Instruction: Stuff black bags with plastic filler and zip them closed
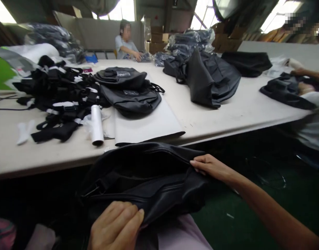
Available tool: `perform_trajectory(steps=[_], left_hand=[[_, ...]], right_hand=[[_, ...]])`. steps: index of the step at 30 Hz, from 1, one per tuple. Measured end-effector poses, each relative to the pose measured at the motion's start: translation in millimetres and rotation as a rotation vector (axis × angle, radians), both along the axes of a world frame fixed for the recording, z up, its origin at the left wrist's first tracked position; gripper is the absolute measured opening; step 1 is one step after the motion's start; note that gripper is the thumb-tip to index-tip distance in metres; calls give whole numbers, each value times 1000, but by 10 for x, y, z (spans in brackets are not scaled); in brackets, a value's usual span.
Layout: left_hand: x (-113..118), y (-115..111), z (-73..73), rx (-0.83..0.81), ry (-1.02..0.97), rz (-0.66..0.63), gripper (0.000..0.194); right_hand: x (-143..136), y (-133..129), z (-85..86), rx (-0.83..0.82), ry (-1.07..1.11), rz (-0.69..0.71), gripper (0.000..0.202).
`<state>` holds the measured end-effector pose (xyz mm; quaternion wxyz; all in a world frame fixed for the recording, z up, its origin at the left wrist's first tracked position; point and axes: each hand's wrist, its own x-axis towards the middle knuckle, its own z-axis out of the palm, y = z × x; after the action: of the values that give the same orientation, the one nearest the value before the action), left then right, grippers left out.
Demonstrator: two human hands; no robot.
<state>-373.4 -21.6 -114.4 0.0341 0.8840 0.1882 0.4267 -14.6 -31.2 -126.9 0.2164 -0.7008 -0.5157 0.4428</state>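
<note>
Evidently, from my remote seat, I have the black bag (172, 199) gaping above the lap (181, 234), just in front of the desk (201, 121), with the left grip (116, 225) curled around its near rim and the right grip (201, 165) pinching the right end of its opening. I judge it light, limp and slightly slick, so its firmer zipper edges (164, 150) seem the best hold, the soft panels being likely to sag. Beyond it lie a white roll (96, 123), black straps (54, 88) and two overlapping black bags (138, 100).
</note>
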Motion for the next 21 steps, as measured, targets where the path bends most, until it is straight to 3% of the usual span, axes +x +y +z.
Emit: perform_trajectory(steps=[5, 11, 13, 15, 18, 21], left_hand=[[137, 64, -50, -50, -126, 103, 17], [270, 40, -63, -94, -180, 378, 13], [195, 24, -51, -121, -197, 437, 11], [41, 33, -13, -227, -185, 400, 10], [-289, 113, 70, -515, -55, 370, 35], [-600, 229, 117, -774, 142, 338, 39]], right_hand=[[-608, 300, 513, 65, 97, 179, 60], [-1440, 700, 965, 227, -73, 386, 43], [-1597, 755, 1021, 278, -110, 450, 42], [-1655, 758, 1024, 286, -79, 490, 42], [-1579, 700, 955, 260, 32, 484, 46], [-1404, 626, 863, 256, 125, 467, 51]])
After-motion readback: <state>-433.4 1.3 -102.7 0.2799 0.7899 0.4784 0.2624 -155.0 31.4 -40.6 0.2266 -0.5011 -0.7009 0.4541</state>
